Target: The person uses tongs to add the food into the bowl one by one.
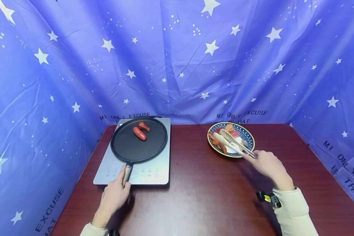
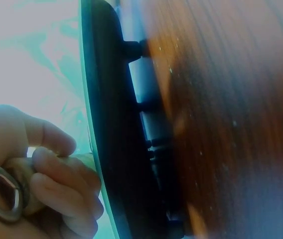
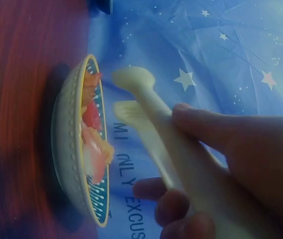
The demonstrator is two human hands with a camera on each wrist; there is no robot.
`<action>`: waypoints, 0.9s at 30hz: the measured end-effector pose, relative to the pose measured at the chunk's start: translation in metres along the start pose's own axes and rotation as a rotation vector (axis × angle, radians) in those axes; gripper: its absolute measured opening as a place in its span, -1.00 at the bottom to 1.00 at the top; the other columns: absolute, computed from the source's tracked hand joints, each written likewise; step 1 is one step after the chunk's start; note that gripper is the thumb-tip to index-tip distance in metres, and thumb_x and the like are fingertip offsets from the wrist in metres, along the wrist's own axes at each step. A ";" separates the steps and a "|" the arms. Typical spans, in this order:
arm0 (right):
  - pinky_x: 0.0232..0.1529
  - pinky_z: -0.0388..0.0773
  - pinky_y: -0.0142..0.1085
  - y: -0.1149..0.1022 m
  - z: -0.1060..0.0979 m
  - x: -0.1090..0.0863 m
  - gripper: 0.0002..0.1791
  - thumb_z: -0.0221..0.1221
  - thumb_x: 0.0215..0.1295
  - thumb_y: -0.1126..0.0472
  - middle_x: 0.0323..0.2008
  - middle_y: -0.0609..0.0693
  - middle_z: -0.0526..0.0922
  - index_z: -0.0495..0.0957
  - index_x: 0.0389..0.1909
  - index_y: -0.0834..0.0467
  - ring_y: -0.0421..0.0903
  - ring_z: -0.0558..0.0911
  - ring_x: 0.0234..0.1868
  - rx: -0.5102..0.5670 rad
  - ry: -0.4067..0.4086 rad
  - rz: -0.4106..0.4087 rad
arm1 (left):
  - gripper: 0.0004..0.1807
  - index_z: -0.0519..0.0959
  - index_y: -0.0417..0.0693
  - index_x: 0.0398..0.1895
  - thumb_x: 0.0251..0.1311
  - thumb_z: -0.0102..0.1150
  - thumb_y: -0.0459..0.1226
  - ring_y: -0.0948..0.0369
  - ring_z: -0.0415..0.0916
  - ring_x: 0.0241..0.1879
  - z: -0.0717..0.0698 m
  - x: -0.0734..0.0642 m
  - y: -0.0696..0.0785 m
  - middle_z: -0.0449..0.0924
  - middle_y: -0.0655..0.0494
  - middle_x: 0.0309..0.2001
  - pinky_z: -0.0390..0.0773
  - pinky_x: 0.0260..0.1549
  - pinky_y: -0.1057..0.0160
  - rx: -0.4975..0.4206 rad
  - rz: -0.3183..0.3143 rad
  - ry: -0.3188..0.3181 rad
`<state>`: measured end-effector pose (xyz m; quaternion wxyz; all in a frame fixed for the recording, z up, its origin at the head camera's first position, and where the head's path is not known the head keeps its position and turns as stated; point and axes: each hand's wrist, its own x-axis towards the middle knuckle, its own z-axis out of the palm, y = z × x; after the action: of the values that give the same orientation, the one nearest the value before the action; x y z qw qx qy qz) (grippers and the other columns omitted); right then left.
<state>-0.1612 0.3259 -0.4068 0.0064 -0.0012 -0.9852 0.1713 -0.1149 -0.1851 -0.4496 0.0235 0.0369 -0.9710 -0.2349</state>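
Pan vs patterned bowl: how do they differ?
Pan is black and plain; bowl is blue-and-white patterned with a yellow rim.
Pan has a handle gripped by the left hand; bowl shows none.
Pan sits on the cooktop; bowl stands on the table.
Both are round and hold food.

Black pan (image 1: pixel 138 150), silver cooktop (image 1: pixel 106 167), blue-patterned bowl (image 1: pixel 247 137), seemingly cream tongs (image 3: pixel 161 122), white-starred blue curtain (image 1: pixel 171 42)
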 end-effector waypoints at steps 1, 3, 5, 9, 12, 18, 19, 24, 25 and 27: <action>-0.58 0.30 -0.12 0.000 -0.001 -0.001 -0.42 -0.02 0.24 -0.35 -0.66 -0.01 0.39 0.47 -0.57 0.10 0.01 0.45 -0.55 -0.007 -0.011 0.002 | -0.25 0.12 -0.01 0.45 0.10 -0.03 -0.22 -0.12 0.54 -0.44 0.000 0.000 0.000 0.58 -0.34 -0.20 0.42 -0.52 -0.08 -0.001 0.003 0.000; -0.60 0.29 -0.12 0.000 -0.004 -0.003 -0.40 -0.03 0.22 -0.37 -0.67 -0.02 0.38 0.48 -0.55 0.10 0.00 0.44 -0.56 -0.022 -0.028 0.004 | -0.25 0.13 -0.01 0.45 0.10 -0.03 -0.22 -0.10 0.53 -0.46 -0.001 0.000 0.000 0.58 -0.34 -0.23 0.42 -0.54 -0.07 -0.002 0.010 0.009; -0.60 0.30 -0.11 0.001 -0.007 -0.004 -0.39 -0.04 0.21 -0.39 -0.66 -0.01 0.37 0.50 -0.52 0.11 0.00 0.44 -0.56 -0.030 -0.047 0.000 | -0.25 0.13 -0.01 0.45 0.10 -0.03 -0.22 -0.10 0.52 -0.47 -0.002 0.002 0.001 0.58 -0.34 -0.25 0.41 -0.54 -0.07 0.001 0.017 0.017; -0.57 0.33 -0.08 0.003 -0.011 -0.005 -0.36 -0.05 0.19 -0.42 -0.64 -0.02 0.40 0.55 -0.46 0.10 0.01 0.46 -0.53 -0.046 -0.079 -0.008 | -0.25 0.12 0.00 0.45 0.10 -0.04 -0.21 -0.09 0.51 -0.48 -0.004 0.004 0.001 0.58 -0.34 -0.25 0.41 -0.56 -0.06 0.007 0.016 0.018; -0.55 0.35 -0.06 0.006 -0.013 -0.006 -0.37 -0.03 0.18 -0.42 -0.60 -0.01 0.43 0.56 -0.42 0.10 0.04 0.48 -0.51 -0.058 -0.104 -0.001 | -0.24 0.11 0.01 0.45 0.10 -0.04 -0.21 -0.09 0.51 -0.48 -0.004 0.004 0.001 0.58 -0.34 -0.23 0.40 -0.57 -0.06 0.010 0.010 0.011; -0.56 0.34 -0.05 0.010 -0.014 -0.008 -0.35 -0.03 0.16 -0.43 -0.58 0.03 0.43 0.57 -0.35 0.11 0.06 0.48 -0.50 -0.070 -0.127 0.017 | -0.25 0.11 0.00 0.45 0.10 -0.04 -0.22 -0.10 0.51 -0.48 -0.003 0.002 0.001 0.57 -0.34 -0.23 0.40 -0.56 -0.06 0.011 0.004 0.003; -0.57 0.33 -0.06 0.011 -0.014 -0.008 -0.35 -0.03 0.17 -0.43 -0.59 0.03 0.42 0.57 -0.36 0.11 0.05 0.47 -0.51 -0.071 -0.126 0.017 | -0.25 0.11 0.00 0.45 0.10 -0.04 -0.22 -0.09 0.51 -0.48 -0.002 0.001 0.001 0.58 -0.34 -0.23 0.40 -0.56 -0.06 0.010 0.003 0.002; -0.60 0.32 -0.07 0.014 -0.013 -0.009 -0.38 0.02 0.13 -0.43 -0.61 0.03 0.45 0.54 -0.46 0.09 0.06 0.48 -0.53 -0.089 -0.093 0.022 | -0.25 0.12 0.01 0.45 0.09 -0.03 -0.22 -0.10 0.52 -0.48 0.000 -0.001 0.001 0.58 -0.34 -0.22 0.40 -0.57 -0.06 0.009 0.002 0.001; -0.59 0.33 -0.05 0.014 -0.013 -0.009 -0.38 0.03 0.13 -0.42 -0.59 0.05 0.47 0.55 -0.45 0.09 0.07 0.50 -0.51 -0.090 -0.088 0.024 | -0.25 0.12 0.01 0.45 0.09 -0.03 -0.22 -0.10 0.52 -0.48 0.000 -0.001 0.001 0.58 -0.34 -0.22 0.40 -0.57 -0.06 0.010 0.001 0.002; -0.56 0.36 0.00 0.014 -0.014 -0.009 -0.40 0.05 0.13 -0.40 -0.57 0.06 0.50 0.55 -0.46 0.10 0.10 0.52 -0.49 -0.093 -0.086 0.024 | -0.24 0.12 0.01 0.45 0.09 -0.03 -0.22 -0.11 0.52 -0.48 0.000 0.000 0.001 0.58 -0.34 -0.23 0.40 -0.58 -0.06 0.011 0.002 0.002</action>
<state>-0.1515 0.3438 -0.3988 -0.0379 -0.0059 -0.9914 0.1255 -0.1147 -0.1845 -0.4494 0.0247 0.0364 -0.9723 -0.2293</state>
